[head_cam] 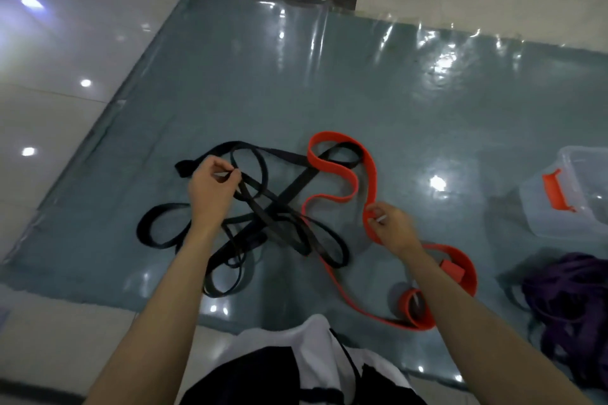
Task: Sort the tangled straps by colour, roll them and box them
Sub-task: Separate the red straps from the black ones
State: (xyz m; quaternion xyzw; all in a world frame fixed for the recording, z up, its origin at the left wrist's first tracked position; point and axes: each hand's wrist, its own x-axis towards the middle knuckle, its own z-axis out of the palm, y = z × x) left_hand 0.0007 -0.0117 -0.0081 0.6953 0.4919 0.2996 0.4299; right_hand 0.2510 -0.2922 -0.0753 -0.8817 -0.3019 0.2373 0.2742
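Note:
A black strap [283, 197] lies in tangled loops on the grey-blue mat [296, 76]. My left hand [210, 189] pinches one run of it near the tangle's upper left. An orange strap [370, 171] winds to the right of the black one and crosses it near the top. My right hand [390, 223] pinches the orange strap at a bend. The orange strap trails on under my right forearm to a small curl [408, 302] by my body. A heap of purple strap [572, 299] sits at the right edge.
A clear plastic box [572, 194] with an orange latch [556, 189] stands on the mat at the far right. Glossy white floor tiles [65, 43] surround the mat. My clothing [296, 365] fills the bottom centre.

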